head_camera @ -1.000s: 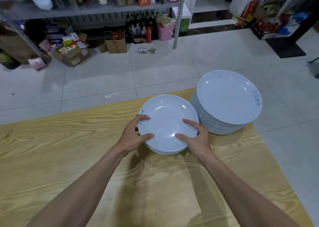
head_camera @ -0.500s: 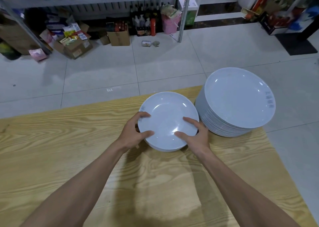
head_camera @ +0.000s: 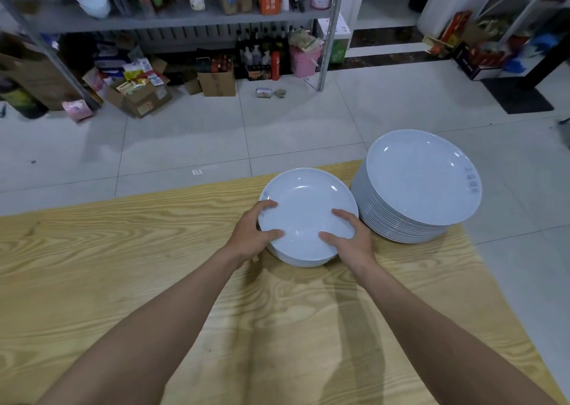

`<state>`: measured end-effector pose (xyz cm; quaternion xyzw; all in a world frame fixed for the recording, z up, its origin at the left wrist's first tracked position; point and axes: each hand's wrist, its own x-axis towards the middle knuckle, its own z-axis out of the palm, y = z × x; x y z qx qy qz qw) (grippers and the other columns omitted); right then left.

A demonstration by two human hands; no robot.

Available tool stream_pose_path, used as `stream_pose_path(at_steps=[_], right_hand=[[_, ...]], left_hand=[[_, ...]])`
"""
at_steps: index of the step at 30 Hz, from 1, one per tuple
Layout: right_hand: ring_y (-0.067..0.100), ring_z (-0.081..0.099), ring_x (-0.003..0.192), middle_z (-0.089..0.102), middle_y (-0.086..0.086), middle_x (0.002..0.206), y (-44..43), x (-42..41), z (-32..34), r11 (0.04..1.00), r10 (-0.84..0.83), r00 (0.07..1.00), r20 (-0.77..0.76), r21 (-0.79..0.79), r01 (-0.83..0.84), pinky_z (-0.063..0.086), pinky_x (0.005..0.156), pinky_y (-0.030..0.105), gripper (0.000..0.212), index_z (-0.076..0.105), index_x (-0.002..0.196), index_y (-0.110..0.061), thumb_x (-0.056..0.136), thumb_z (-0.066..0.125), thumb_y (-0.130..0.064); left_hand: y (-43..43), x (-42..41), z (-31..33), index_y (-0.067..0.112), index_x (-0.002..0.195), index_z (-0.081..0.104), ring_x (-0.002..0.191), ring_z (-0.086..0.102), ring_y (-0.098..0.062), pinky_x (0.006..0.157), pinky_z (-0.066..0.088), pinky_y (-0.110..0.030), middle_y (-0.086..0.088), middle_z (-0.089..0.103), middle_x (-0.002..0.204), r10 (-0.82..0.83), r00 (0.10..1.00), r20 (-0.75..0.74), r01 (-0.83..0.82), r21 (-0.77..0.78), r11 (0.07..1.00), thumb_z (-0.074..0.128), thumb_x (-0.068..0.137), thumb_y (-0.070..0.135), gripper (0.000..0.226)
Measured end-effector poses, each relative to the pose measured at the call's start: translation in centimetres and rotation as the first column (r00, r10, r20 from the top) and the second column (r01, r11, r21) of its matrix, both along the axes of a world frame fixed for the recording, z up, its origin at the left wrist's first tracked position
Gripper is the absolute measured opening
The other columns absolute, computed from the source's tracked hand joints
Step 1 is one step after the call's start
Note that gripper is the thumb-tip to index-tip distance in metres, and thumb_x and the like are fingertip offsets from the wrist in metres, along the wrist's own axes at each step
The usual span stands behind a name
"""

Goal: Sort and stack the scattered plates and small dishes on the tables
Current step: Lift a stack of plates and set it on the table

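Hardly anything has moved since the earlier frames, honestly. The left hand and right hand keep the same hold on the small stack of shallow white dishes, and most of the shift in the picture looks like the head camera drifting, not the dishes. If the pile has gone anywhere, it's a tiny nudge toward the big stack of wider plates, and I wouldn't swear to that.

Grip right now: both hands are grasping the small stack at its near rim, thumbs lying over the top dish and fingers curled round the sides. It sits near the far edge of the wooden bench, just beside the big stack on its right. The two rims look almost touching, though I can't tell if they really are. It looks to be resting on the bench rather than lifted, but the underside is hidden.

What that means for the job, as I read it: the two sizes are already sorted into their own piles, and this is just squaring up the smaller one. No loose dishes show on this bench, so I'd guess this part is nearly done — letting go would be next. Only worry is bumping the big stack, since it hangs over the bench corner above the floor.
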<state>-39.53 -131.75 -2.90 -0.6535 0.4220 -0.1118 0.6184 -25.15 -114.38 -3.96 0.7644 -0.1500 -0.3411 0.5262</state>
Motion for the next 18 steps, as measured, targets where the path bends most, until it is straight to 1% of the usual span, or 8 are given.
stream_pose_path(at_steps=[2,4,5,7,9,11,14,18], right_hand=[[0.018,0.052,0.122,0.052,0.001,0.136,0.7,-0.3,0.6,1.0,-0.009,0.999,-0.044,0.002,0.009,0.047,0.103,0.036,0.057,0.064,0.121,-0.031,0.072,0.085,-0.012],[0.022,0.04,0.135,0.041,0.003,0.147,1.7,-0.9,1.4,0.981,0.052,0.986,-0.16,-0.179,-0.08,0.037,0.112,0.038,0.064,0.057,0.134,-0.026,0.076,0.083,-0.024],[0.024,0.028,0.143,0.031,0.004,0.154,2.3,-1.4,1.8,0.931,0.103,0.962,-0.255,-0.315,-0.183,0.029,0.117,0.038,0.068,0.052,0.14,-0.025,0.079,0.08,-0.033],[0.026,0.005,0.15,0.009,0.008,0.163,3.9,-2.2,3.0,0.732,0.15,0.871,-0.468,-0.539,-0.416,0.014,0.12,0.041,0.075,0.037,0.15,-0.028,0.085,0.069,-0.049],[0.029,-0.004,0.151,-0.002,0.009,0.165,5.9,-2.8,4.5,0.539,0.13,0.809,-0.574,-0.644,-0.543,0.009,0.119,0.045,0.074,0.027,0.154,-0.031,0.09,0.056,-0.055],[0.028,-0.003,0.151,0.001,0.009,0.165,8.6,-3.2,6.1,0.446,0.143,0.769,-0.623,-0.653,-0.612,0.01,0.12,0.046,0.07,0.022,0.155,-0.03,0.094,0.048,-0.055],[0.025,0.005,0.151,0.015,0.009,0.162,14.0,-4.1,8.3,0.325,0.152,0.711,-0.686,-0.645,-0.692,0.012,0.119,0.046,0.066,0.021,0.155,-0.027,0.097,0.041,-0.054],[0.027,0.016,0.148,0.022,0.01,0.16,22.7,-5.7,10.3,0.233,0.146,0.707,-0.692,-0.67,-0.705,0.015,0.117,0.046,0.066,0.028,0.152,-0.024,0.096,0.042,-0.056]], left_hand=[[0.6,-0.7,0.6,0.033,0.126,0.057,0.122,0.052,-0.021,0.098,0.048,-0.035,-0.001,0.048,0.138,-0.014,0.993,0.119,0.004,0.077,0.997,0.079,0.079,0.022,0.053],[1.8,-1.6,1.6,0.029,0.135,0.054,0.139,0.034,-0.024,0.112,0.034,-0.036,-0.005,0.035,0.151,-0.129,0.947,0.296,0.066,0.214,0.975,0.073,0.085,0.035,0.054],[2.6,-2.0,2.2,0.03,0.139,0.05,0.145,0.025,-0.024,0.116,0.028,-0.037,-0.005,0.027,0.157,-0.212,0.901,0.378,0.097,0.302,0.948,0.068,0.087,0.044,0.057],[4.2,-2.8,3.5,0.032,0.146,0.041,0.149,0.013,-0.025,0.118,0.022,-0.042,-0.004,0.016,0.163,-0.376,0.768,0.518,0.106,0.476,0.873,0.057,0.09,0.056,0.064],[6.1,-3.5,4.9,0.031,0.15,0.034,0.15,0.009,-0.029,0.119,0.02,-0.046,-0.005,0.011,0.164,-0.479,0.647,0.594,0.069,0.58,0.812,0.049,0.092,0.059,0.066],[8.7,-4.2,6.3,0.031,0.151,0.03,0.151,0.006,-0.029,0.119,0.018,-0.049,-0.004,0.008,0.165,-0.514,0.596,0.617,0.039,0.618,0.785,0.044,0.093,0.06,0.066],[13.9,-5.3,8.0,0.031,0.152,0.028,0.151,0.005,-0.028,0.12,0.015,-0.048,-0.003,0.007,0.165,-0.527,0.565,0.635,0.003,0.637,0.771,0.042,0.094,0.059,0.067],[22.7,-7.0,9.7,0.03,0.153,0.026,0.151,0.005,-0.027,0.12,0.014,-0.049,-0.002,0.007,0.165,-0.53,0.542,0.653,-0.011,0.636,0.772,0.042,0.093,0.06,0.068]])
